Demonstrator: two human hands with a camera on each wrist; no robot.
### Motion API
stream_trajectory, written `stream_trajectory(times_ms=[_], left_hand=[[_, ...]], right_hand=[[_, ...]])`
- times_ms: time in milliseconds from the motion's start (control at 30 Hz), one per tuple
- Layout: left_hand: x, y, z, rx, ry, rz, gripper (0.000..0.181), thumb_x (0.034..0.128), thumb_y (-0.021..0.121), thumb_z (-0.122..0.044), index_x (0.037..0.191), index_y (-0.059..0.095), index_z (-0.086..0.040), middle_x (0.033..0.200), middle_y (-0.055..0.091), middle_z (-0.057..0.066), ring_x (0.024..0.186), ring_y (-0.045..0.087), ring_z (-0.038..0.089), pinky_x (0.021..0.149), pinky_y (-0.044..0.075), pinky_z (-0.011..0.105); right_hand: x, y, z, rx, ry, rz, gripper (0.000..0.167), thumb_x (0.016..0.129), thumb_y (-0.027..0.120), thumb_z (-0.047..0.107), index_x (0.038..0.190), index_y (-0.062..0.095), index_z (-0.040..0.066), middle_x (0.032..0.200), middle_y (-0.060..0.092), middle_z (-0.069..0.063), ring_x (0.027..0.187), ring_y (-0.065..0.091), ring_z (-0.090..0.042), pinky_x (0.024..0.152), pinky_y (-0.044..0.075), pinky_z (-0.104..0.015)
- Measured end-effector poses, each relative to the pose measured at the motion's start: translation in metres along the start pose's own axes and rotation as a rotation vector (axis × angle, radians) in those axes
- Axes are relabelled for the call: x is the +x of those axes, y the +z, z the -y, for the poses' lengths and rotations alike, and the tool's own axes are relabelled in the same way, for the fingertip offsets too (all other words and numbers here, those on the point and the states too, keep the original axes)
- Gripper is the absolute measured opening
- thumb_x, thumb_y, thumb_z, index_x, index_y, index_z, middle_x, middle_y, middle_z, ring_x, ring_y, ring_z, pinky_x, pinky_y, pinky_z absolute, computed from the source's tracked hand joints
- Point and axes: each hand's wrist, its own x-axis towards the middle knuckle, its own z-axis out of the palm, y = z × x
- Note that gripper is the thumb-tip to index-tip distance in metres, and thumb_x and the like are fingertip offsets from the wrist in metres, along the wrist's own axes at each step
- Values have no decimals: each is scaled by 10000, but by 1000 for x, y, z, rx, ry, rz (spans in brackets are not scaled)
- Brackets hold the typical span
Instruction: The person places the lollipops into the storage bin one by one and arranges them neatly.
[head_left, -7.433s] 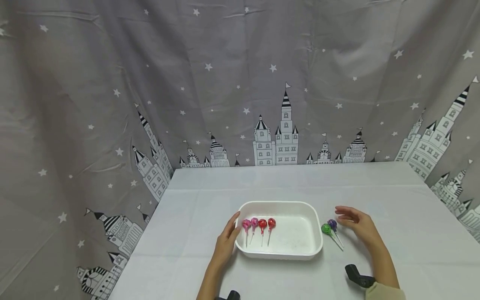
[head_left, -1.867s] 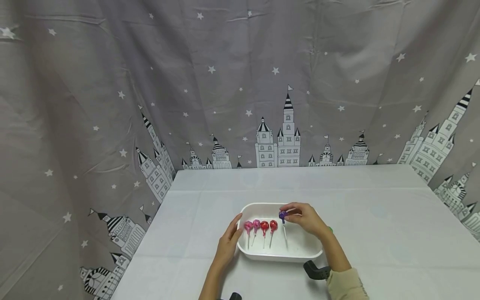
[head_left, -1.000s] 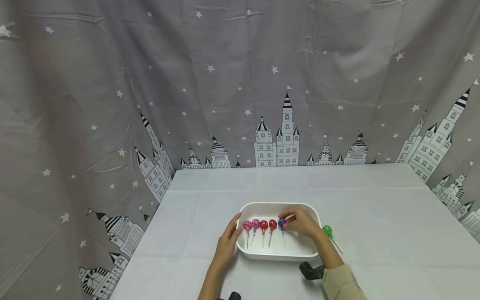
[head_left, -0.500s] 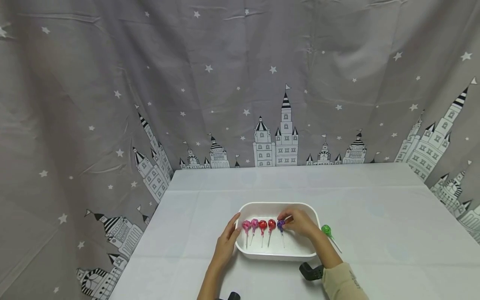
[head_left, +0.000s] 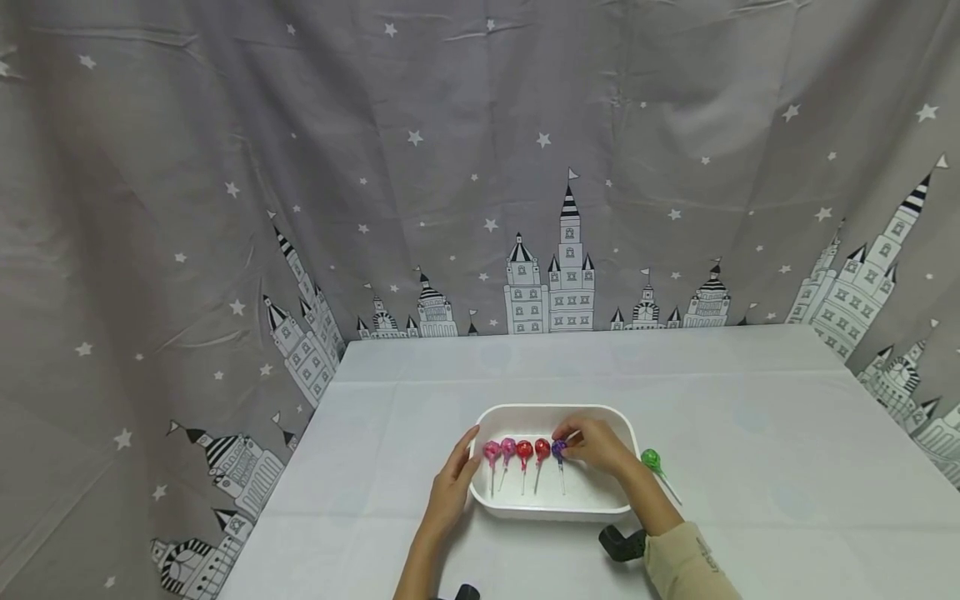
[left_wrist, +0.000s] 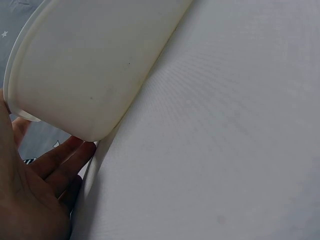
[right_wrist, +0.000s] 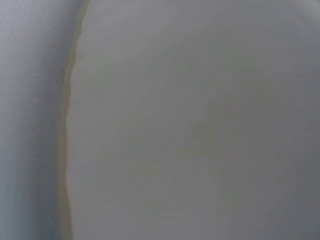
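Note:
A white plastic tray (head_left: 525, 512) stands on the table, a row of pink and red lollipops (head_left: 524, 451) lying in its left half. My left hand (head_left: 450, 482) holds the tray's left end, thumb over the rim; in the left wrist view that hand (left_wrist: 47, 185) has its fingers against the outer wall. Inside the tray, at the right end of the row, my right hand (head_left: 596, 446) pinches the head of a purple lollipop (head_left: 558, 448), whose stick points toward me. Only the tray's pale wall (right_wrist: 190, 125) fills the right wrist view, without the hand.
Outside the tray's right end a green lollipop (head_left: 651, 459) lies on the white-covered table (head_left: 750, 467). A grey curtain (head_left: 420, 83) with castles and stars hangs behind. The black wrist camera mount (head_left: 622, 543) sits low beside the tray's front right corner.
The purple lollipop went from the table beside the green one into the tray, carried by my right hand, and was lowered next to the red ones. The left hand stayed on the tray.

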Motion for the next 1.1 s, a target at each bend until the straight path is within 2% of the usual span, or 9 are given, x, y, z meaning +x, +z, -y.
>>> stream_trajectory(times_ms=[167, 367, 533, 733, 900, 1100], left_hand=[[0, 0, 2, -11, 4, -7, 406, 961, 478, -331, 1364, 437, -345, 1410, 406, 110, 1270, 366, 388, 1008, 297, 565], [0, -1, 1, -11, 11, -9, 409, 959, 478, -350, 1365, 438, -339, 1410, 408, 100, 1268, 370, 384, 1007, 301, 562], [0, 0, 1, -21, 9, -11, 415, 951, 485, -366, 1363, 440, -342, 1413, 404, 98, 1268, 369, 384, 1009, 299, 562], [0, 2, 1, -15, 11, -6, 411, 958, 483, -337, 1366, 437, -344, 1417, 396, 101, 1267, 373, 383, 1012, 300, 555], [-1, 2, 1, -11, 14, -8, 409, 960, 479, -335, 1367, 437, -339, 1420, 392, 102, 1268, 369, 385, 1013, 300, 554], [0, 1, 3, 1, 15, -7, 411, 956, 477, -367, 1365, 436, -349, 1421, 393, 92, 1276, 359, 380, 1014, 297, 553]], right_hand=[[0, 0, -1, 9, -8, 3, 236, 712, 692, -95, 927, 657, -4, 898, 653, -96, 811, 627, -252, 733, 534, -335], [0, 0, 0, 6, 20, -9, 251, 711, 695, -91, 938, 659, 10, 911, 651, -79, 840, 624, -261, 759, 529, -357], [-2, 0, 2, -11, 15, -51, 268, 711, 687, -94, 951, 662, 22, 945, 653, -92, 898, 617, -299, 816, 511, -407], [-8, -3, 5, -30, -17, -123, 224, 770, 652, -63, 977, 655, 24, 1000, 649, -108, 962, 603, -323, 850, 499, -416], [-15, -13, 12, -46, -40, -168, 176, 826, 654, 22, 1002, 655, 40, 1036, 645, -101, 985, 604, -307, 863, 495, -404], [-30, -40, 22, -46, -46, -228, 205, 870, 648, 173, 1053, 654, 80, 1076, 638, -74, 1011, 593, -265, 877, 488, -400]])
